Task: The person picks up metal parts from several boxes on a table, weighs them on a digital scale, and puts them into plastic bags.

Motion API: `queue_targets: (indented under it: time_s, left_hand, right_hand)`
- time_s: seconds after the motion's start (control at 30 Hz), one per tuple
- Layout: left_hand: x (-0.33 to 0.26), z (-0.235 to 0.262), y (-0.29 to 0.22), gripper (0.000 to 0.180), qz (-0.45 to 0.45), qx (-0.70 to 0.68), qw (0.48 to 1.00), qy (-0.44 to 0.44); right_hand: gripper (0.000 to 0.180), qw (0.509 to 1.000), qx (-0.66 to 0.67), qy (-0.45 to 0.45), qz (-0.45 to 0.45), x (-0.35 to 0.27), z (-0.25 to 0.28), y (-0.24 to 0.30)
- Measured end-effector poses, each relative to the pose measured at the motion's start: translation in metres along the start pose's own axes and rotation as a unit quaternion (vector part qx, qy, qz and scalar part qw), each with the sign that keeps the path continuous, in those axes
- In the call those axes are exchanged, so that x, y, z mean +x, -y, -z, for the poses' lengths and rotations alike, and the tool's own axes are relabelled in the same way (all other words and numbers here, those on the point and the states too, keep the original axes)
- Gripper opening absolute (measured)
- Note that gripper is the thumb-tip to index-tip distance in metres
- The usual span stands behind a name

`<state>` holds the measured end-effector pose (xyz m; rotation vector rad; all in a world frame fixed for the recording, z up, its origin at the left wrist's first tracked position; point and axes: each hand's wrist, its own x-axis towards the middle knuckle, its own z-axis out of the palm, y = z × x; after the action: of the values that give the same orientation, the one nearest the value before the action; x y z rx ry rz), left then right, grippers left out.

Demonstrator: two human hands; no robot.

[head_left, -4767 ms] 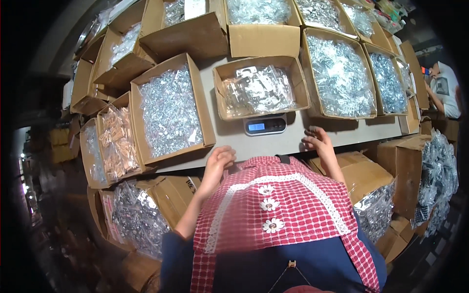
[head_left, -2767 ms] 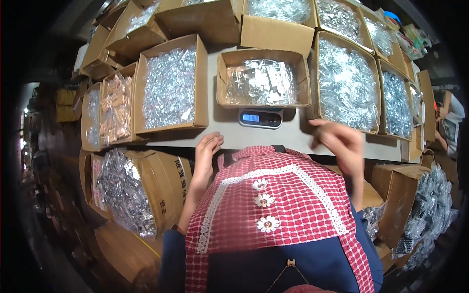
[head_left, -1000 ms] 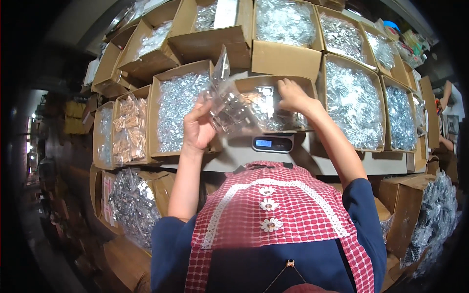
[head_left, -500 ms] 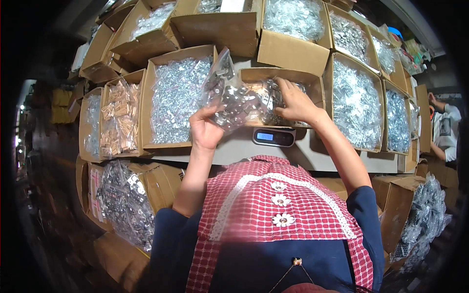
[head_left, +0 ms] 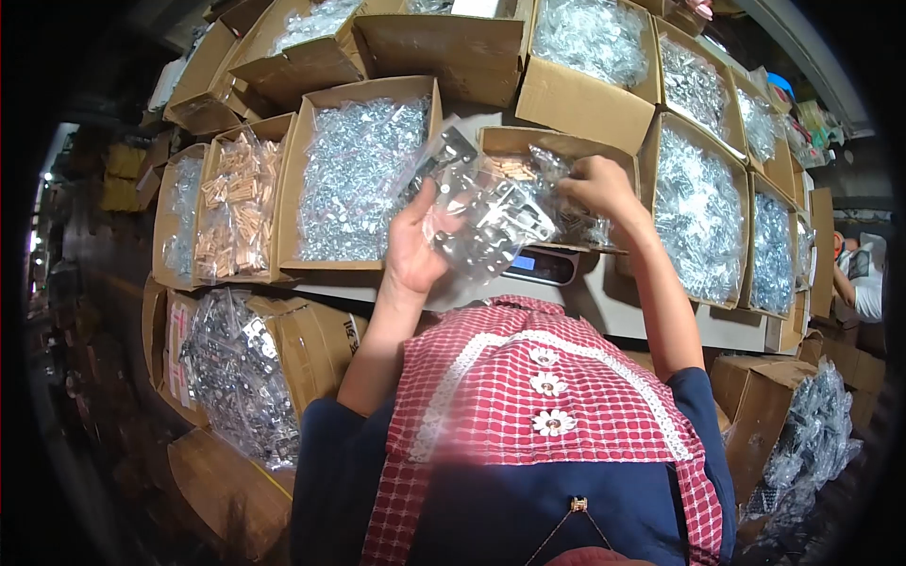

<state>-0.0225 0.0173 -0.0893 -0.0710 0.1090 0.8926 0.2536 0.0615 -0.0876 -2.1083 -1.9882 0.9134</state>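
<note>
Open cardboard boxes (head_left: 359, 179) of bagged metal parts surround a digital scale (head_left: 540, 265).

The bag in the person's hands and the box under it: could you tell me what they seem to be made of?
Bag: thin clear plastic, glossy and crinkled, silvery metal-looking parts showing through. Box: plain brown corrugated cardboard, matte, flaps folded open.

Clear bag (head_left: 486, 212) of silver metal parts; brown cardboard boxes (head_left: 363, 174); red-and-white checked apron (head_left: 528, 396), white flower trim; navy sleeves (head_left: 330, 472); grey worktop (head_left: 613, 307).
</note>
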Motion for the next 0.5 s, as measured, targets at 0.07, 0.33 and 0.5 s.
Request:
queue_targets:
  time_s: [0.07, 0.33, 0.5]
  left_hand:
    - [-0.004, -0.006, 0.000, 0.062, 0.036, 0.036, 0.999, -0.007]
    - [-0.009, -0.012, 0.007, 0.088, 0.092, 0.032, 0.994, -0.055]
    - [-0.005, -0.025, 0.021, 0.078, 0.020, 0.096, 0.995, -0.030]
  right_hand:
    - [0.030, 0.990, 0.136, 0.017, -0.030, -0.003, 0.011, -0.024]
    - [0.027, 0.906, 0.392, 0.054, 0.147, -0.085, 0.087, 0.038]
    - [0.022, 0.865, 0.123, 0.049, 0.485, -0.093, 0.055, 0.069]
